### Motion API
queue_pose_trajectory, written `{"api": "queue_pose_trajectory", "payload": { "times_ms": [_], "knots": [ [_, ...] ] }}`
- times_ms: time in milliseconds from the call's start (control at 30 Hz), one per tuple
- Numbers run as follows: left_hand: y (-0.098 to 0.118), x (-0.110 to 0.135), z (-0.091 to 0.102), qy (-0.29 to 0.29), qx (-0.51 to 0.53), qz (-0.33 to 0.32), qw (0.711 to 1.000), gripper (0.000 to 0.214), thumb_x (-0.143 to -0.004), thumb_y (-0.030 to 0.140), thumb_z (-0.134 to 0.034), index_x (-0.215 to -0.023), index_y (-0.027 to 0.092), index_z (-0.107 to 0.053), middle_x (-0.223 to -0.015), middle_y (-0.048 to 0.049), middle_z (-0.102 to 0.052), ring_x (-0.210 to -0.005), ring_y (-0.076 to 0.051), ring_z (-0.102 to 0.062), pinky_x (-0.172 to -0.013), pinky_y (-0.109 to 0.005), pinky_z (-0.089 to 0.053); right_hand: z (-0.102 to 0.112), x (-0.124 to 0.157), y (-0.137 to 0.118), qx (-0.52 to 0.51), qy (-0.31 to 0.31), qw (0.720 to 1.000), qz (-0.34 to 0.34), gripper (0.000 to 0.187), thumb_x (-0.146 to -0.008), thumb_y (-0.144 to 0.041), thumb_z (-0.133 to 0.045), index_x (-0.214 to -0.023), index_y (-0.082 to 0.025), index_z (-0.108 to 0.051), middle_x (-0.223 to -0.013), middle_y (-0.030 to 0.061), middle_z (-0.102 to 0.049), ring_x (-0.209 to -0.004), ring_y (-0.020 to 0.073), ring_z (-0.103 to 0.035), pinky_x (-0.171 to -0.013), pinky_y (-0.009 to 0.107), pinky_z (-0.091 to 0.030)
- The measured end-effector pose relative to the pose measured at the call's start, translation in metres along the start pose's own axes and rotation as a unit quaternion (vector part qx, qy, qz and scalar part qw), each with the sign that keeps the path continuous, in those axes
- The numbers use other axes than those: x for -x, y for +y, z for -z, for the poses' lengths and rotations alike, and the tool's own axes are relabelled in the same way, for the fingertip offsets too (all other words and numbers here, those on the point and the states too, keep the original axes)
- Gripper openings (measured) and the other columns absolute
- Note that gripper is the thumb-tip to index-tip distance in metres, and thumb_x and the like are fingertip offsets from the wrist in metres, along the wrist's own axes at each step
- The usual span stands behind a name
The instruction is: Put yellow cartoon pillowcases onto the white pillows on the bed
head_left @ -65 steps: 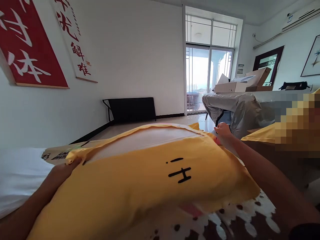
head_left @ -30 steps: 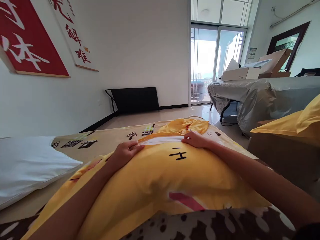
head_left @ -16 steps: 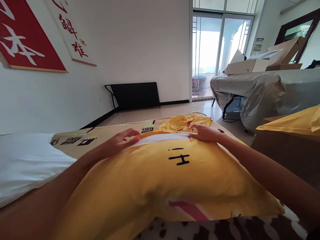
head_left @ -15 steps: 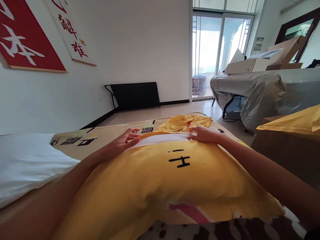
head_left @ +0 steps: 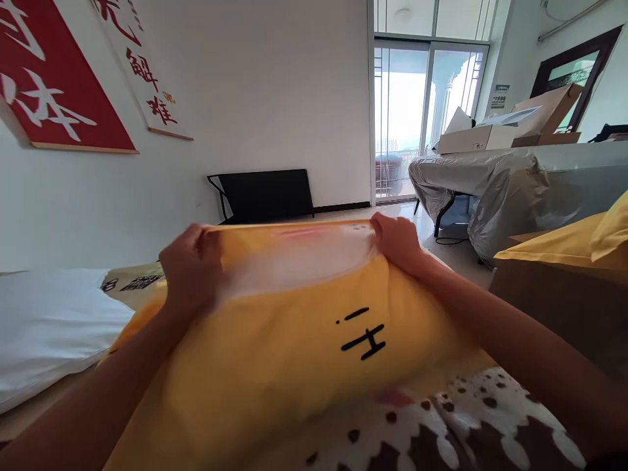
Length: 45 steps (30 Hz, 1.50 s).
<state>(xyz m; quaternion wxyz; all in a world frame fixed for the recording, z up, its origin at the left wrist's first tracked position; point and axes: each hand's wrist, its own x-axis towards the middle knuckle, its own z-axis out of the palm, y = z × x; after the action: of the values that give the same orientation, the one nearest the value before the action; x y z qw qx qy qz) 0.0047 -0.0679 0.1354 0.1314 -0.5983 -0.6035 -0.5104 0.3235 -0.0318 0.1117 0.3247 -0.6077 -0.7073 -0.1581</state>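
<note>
A yellow pillowcase (head_left: 294, 353) with black "Hi" lettering lies around a white pillow (head_left: 299, 267), which shows through the open end. My left hand (head_left: 193, 268) is closed on the left side of the pillowcase's far edge, and some motion blur smears its fingers. At the right end of that same edge, my right hand (head_left: 396, 242) grips the fabric. The edge is stretched straight between both fists, raised above the bed. Most of the pillow is hidden inside the yellow cloth.
Another white pillow (head_left: 53, 327) lies to the left on patterned bedding (head_left: 466, 418). A brown cardboard box (head_left: 549, 307) with yellow cloth (head_left: 564, 242) on it stands at right. Behind are a plastic-covered table (head_left: 510, 190) and a black folded panel (head_left: 265, 195) by the wall.
Both hands have closed on the pillowcase's open edge and lifted it. My left hand moved left, stretching the edge taut. The loose yellow fabric at the far side has been drawn up.
</note>
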Motion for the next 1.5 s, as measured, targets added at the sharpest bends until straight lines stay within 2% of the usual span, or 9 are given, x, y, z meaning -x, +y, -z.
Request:
{"api": "queue_pose_trajectory", "payload": {
  "times_ms": [100,200,400,567,700,900,1167,1367,1500],
  "knots": [
    [0.016,0.005,0.008,0.072,0.033,-0.01,0.997,0.015,-0.085,0.026,-0.041,-0.079,0.017,-0.05,-0.063,0.0057,-0.043,-0.061,-0.008,-0.039,-0.056,-0.02,-0.03,0.008,0.0,0.011,-0.013,0.152,0.986,0.063,0.027,-0.091,-0.023,-0.034,-0.087,-0.016,-0.06,-0.082,0.0097,-0.062,-0.079,0.0209,-0.053,-0.067,0.03,-0.033],
    [0.012,0.027,0.009,-0.017,0.024,-0.011,1.0,0.017,-0.086,0.028,-0.039,-0.072,0.019,-0.044,-0.054,0.0065,-0.035,-0.053,-0.009,-0.035,-0.052,-0.022,-0.027,0.0,0.017,0.031,-0.069,0.22,0.965,0.125,0.022,-0.09,-0.024,-0.037,-0.082,-0.018,-0.057,-0.102,0.0115,-0.059,-0.09,0.0216,-0.05,-0.077,0.034,-0.035],
    [-0.004,0.065,0.005,-0.204,-0.076,-0.274,0.937,0.032,-0.088,0.041,-0.035,-0.071,0.019,-0.051,-0.063,-0.0007,-0.055,-0.058,-0.014,-0.05,-0.058,-0.027,-0.033,-0.026,0.055,0.043,-0.29,0.108,0.951,0.006,0.024,-0.094,-0.033,-0.03,-0.082,-0.021,-0.048,-0.073,0.0009,-0.054,-0.068,0.0152,-0.049,-0.065,0.026,-0.036],
    [0.017,0.071,0.012,-0.3,-0.252,-0.258,0.883,0.047,-0.078,0.065,-0.042,-0.084,0.02,-0.054,-0.076,-0.0046,-0.065,-0.069,-0.023,-0.059,-0.057,-0.029,-0.033,-0.026,0.065,0.041,-0.287,0.01,0.954,0.082,0.029,-0.087,-0.048,-0.044,-0.081,-0.02,-0.047,-0.068,-0.0016,-0.05,-0.063,0.0139,-0.045,-0.062,0.025,-0.033],
    [0.038,0.074,0.004,-0.317,-0.342,-0.192,0.864,0.033,-0.083,0.05,-0.041,-0.085,0.02,-0.054,-0.079,-0.0074,-0.068,-0.075,-0.029,-0.063,-0.055,-0.031,-0.033,-0.011,0.074,0.045,-0.165,-0.065,0.971,0.158,0.03,-0.074,-0.048,-0.061,-0.076,-0.021,-0.05,-0.068,-0.001,-0.054,-0.063,0.0147,-0.047,-0.059,0.024,-0.027],
    [0.033,0.083,-0.028,-0.312,-0.344,-0.154,0.872,0.025,-0.081,0.024,-0.037,-0.081,0.018,-0.061,-0.077,-0.0114,-0.069,-0.075,-0.031,-0.065,-0.055,-0.033,-0.033,-0.026,0.123,0.045,-0.058,0.009,0.949,0.31,0.009,-0.064,-0.013,-0.048,-0.057,-0.019,-0.047,-0.055,0.0014,-0.052,-0.058,0.0154,-0.044,-0.058,0.029,-0.021],
    [-0.002,0.111,-0.005,-0.244,-0.23,-0.379,0.862,0.014,-0.063,0.008,-0.047,-0.054,0.019,-0.051,-0.06,-0.0041,-0.058,-0.064,-0.021,-0.055,-0.058,-0.031,-0.032,-0.04,0.101,0.069,-0.03,-0.053,0.973,0.223,0.007,-0.062,-0.012,-0.05,-0.062,-0.018,-0.053,-0.065,0.0035,-0.06,-0.065,0.0167,-0.051,-0.059,0.027,-0.025],
    [0.007,0.122,0.023,-0.285,-0.18,-0.421,0.842,0.013,-0.065,0.007,-0.047,-0.063,0.019,-0.05,-0.064,-0.0015,-0.057,-0.064,-0.019,-0.052,-0.058,-0.029,-0.032,-0.02,0.107,0.066,-0.109,-0.062,0.972,0.201,0.012,-0.068,-0.018,-0.051,-0.057,-0.019,-0.046,-0.06,0.0006,-0.054,-0.061,0.0143,-0.049,-0.057,0.024,-0.027],
    [0.011,0.114,0.028,-0.198,-0.182,-0.422,0.866,0.014,-0.074,0.007,-0.044,-0.072,0.019,-0.052,-0.067,-0.0018,-0.057,-0.063,-0.017,-0.053,-0.056,-0.028,-0.035,0.012,0.107,0.076,-0.16,0.082,0.966,0.187,0.028,-0.075,-0.025,-0.052,-0.053,-0.02,-0.035,-0.05,-0.0037,-0.041,-0.049,0.0101,-0.035,-0.052,0.024,-0.025]
  ]
}}
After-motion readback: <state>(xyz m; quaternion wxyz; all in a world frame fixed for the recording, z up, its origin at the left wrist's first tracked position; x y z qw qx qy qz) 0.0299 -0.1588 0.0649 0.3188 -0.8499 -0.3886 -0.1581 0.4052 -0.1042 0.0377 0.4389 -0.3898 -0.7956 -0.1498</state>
